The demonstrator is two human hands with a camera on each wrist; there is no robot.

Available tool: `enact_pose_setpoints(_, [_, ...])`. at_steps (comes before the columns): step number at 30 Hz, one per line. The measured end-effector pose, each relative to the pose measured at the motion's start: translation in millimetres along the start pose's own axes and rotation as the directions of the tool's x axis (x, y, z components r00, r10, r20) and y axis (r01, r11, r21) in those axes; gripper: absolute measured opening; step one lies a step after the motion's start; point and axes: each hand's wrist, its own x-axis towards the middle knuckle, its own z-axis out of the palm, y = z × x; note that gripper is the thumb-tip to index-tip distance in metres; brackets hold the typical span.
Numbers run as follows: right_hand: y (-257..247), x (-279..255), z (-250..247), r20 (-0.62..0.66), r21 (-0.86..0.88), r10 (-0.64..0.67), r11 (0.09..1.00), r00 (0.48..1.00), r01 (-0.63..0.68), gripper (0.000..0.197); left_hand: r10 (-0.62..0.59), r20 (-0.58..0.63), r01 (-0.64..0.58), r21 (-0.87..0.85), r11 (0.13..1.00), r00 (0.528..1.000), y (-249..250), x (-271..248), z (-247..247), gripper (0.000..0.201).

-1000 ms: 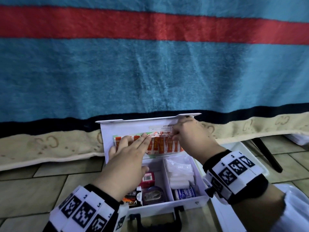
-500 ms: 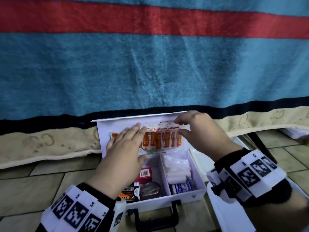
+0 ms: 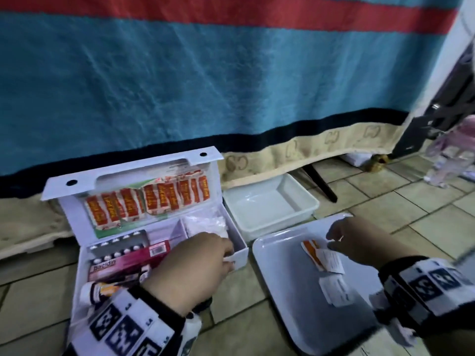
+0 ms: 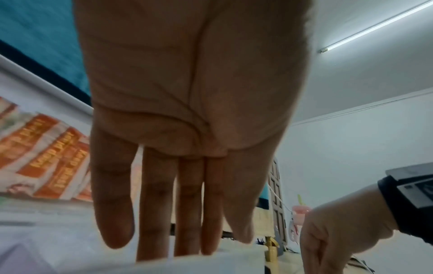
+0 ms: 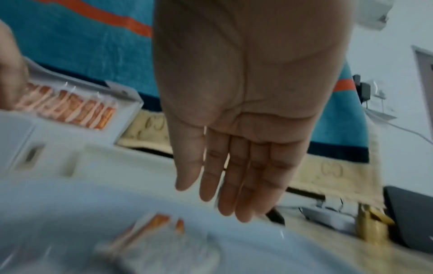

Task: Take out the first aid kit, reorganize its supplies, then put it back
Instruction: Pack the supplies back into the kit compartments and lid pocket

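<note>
The first aid kit [image 3: 239, 249] is sitting open on the tiled floor directly under the left hand [image 3: 191, 272], its lid standing up beyond the fingertips with a row of orange sachets [image 3: 151, 202] tucked inside it. That hand is resting over the kit's right front corner; the wrist view is showing its fingers straight and close together, gripping nothing. The right hand [image 3: 365, 240] is hovering just above the flat tray [image 3: 288, 301] to the right of the kit, fingers relaxed and nearly straight, empty, with a loose orange sachet [image 3: 312, 250] lying just under its fingertips and a white paper slip [image 3: 336, 291] nearer its wrist. The step in hand is probably gathering these strays back into the kit. To do it well, the right hand should be pinching the sachet by one edge rather than scraping it across the smooth tray, where a thin packet is likely to skid. The left hand should be steadying the kit by pressing on the wall, since the box looks light and the upright lid could tip it. Below the left palm, the pink box [image 3: 123, 263] and blister strip [image 3: 120, 246] are already crowding that compartment, so the sachet belongs with the row in the lid.
</note>
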Motion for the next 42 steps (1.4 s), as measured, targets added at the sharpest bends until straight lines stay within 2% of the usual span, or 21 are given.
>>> enact_pose_setpoints(2, [2.2, 0.7, 13.4, 0.082, -0.015, -0.001, 1.0, 0.997, 0.002, 0.034, 0.004, 0.0, -0.004, 0.059, 0.998, 1.0, 3.7, 3.4, 4.8, 0.021])
enact_pose_setpoints(4, [1.0, 4.9, 21.3, 0.069, 0.025, -0.022, 0.999, 0.997, 0.02, 0.039, 0.017, 0.017, -0.019, 0.132, 0.991, 1.0, 6.7, 5.3, 4.3, 0.02])
enact_pose_setpoints(6, [-6.6, 10.9, 25.0, 0.042, -0.024, -0.019, 1.0, 0.999, 0.02, 0.041, 0.007, 0.045, -0.015, 0.191, 0.981, 0.999, 12.2, 5.0, 1.0, 0.021])
enact_pose_setpoints(10, [-23.3, 24.6, 30.7, 0.074, -0.122, -0.018, 0.992, 0.997, 0.027, 0.038, -0.015, 0.039, 0.007, 0.195, 0.981, 0.999, 18.4, 4.0, -1.1, 0.034])
enact_pose_setpoints(14, [-27.3, 31.3, 27.2, 0.089, -0.181, -0.04, 0.982, 0.995, 0.056, 0.026, -0.048, 0.042, 0.038, 0.218, 0.975, 0.998, 17.5, 3.8, 0.5, 0.04])
enact_pose_setpoints(21, [-29.0, 31.4, 17.8, 0.104, -0.223, -0.053, 0.972, 0.993, 0.075, 0.008, -0.012, -0.029, 0.017, 0.195, 0.981, 1.0, 16.8, 0.0, 9.2, 0.03])
enact_pose_setpoints(26, [-25.7, 26.8, 9.5, 0.084, -0.103, -0.041, 0.994, 0.996, 0.049, 0.021, 0.025, -0.017, -0.021, 0.185, 0.983, 1.0, 11.9, 0.9, 11.1, 0.026])
enact_pose_setpoints(30, [-25.6, 21.7, -4.9, 0.031, -0.007, -0.009, 1.0, 0.999, 0.009, 0.014, 0.037, -0.002, -0.037, 0.061, 0.997, 0.999, 0.0, -2.4, 9.5, 0.032])
enact_pose_setpoints(32, [-27.4, 21.2, -11.7, -0.06, 0.079, -0.01, 0.997, 0.998, 0.014, 0.023, 0.024, 0.014, -0.023, -0.046, 0.999, 1.0, -7.6, -5.6, 8.5, 0.035])
enact_pose_setpoints(34, [-30.1, 22.6, -20.0, -0.224, 0.148, 0.003, 0.989, 0.975, 0.031, 0.035, 0.011, 0.021, -0.008, -0.125, 0.992, 1.0, -13.7, -11.1, 8.4, 0.037])
enact_pose_setpoints(36, [-37.4, 21.9, -30.3, -0.343, 0.197, -0.005, 0.977, 0.939, 0.077, 0.035, -0.007, -0.03, 0.002, -0.167, 0.986, 1.0, -19.9, -18.3, 8.3, 0.035])
enact_pose_setpoints(38, [-51.9, 19.2, -40.7, -0.407, 0.275, -0.038, 0.948, 0.913, 0.162, 0.028, -0.061, -0.119, 0.037, -0.191, 0.981, 0.991, -29.7, -26.0, 5.7, 0.036])
enact_pose_setpoints(40, [-70.7, 19.4, -47.3, -0.428, 0.377, -0.083, 0.889, 0.9, 0.261, 0.027, -0.138, -0.196, 0.097, -0.205, 0.974, 0.971, -41.3, -33.2, -3.0, 0.035])
enact_pose_setpoints(42, [-93.5, 20.5, -49.1, -0.365, 0.528, -0.149, 0.78, 0.919, 0.336, 0.027, -0.214, -0.263, 0.16, -0.213, 0.964, 0.941, -53.6, -38.7, -15.8, 0.036])
